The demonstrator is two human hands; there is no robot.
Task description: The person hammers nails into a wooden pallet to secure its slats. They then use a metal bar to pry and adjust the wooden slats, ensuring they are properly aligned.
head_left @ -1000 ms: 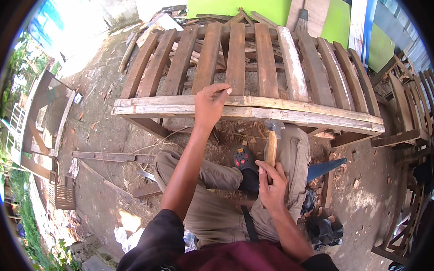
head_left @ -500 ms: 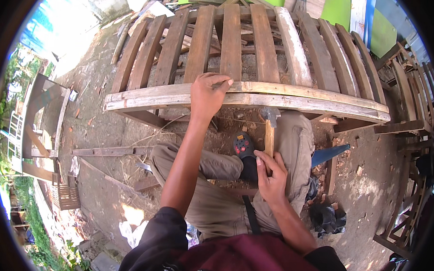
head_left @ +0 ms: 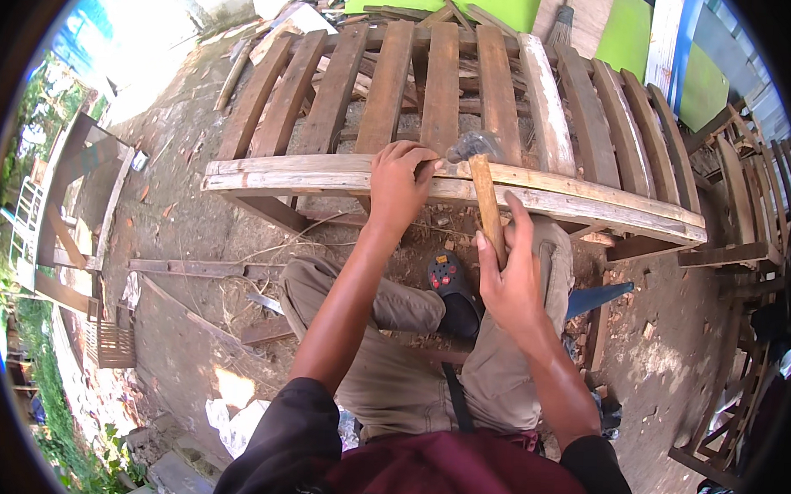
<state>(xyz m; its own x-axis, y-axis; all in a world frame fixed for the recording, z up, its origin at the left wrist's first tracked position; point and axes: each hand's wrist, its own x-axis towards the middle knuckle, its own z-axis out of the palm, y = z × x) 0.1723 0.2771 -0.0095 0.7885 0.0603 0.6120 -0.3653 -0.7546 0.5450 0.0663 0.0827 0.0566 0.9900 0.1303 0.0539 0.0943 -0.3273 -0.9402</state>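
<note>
A slatted wooden frame (head_left: 441, 92) stands before me, its pale front rail (head_left: 580, 198) running across my lap. My left hand (head_left: 402, 179) rests on this rail near its middle, thumb and fingers pinched together; whatever they hold is too small or hidden to make out. My right hand (head_left: 514, 277) grips a hammer (head_left: 486, 202) by its wooden handle. The blurred metal head is just right of my left fingertips, over the rail; I cannot tell whether it touches anything.
Below the rail are my bent legs and a dark clog (head_left: 448, 273) with red charms. A wooden beam (head_left: 203, 268) lies on the ground at left. A woven basket (head_left: 111, 345) stands farther left, wooden racks (head_left: 746, 185) at right. Scrap wood and a broom (head_left: 562, 26) are behind.
My right hand has raised the hammer from above my lap up to the rail, beside my left fingertips. My left hand keeps its pinch on the rail. The view has shifted slightly.
</note>
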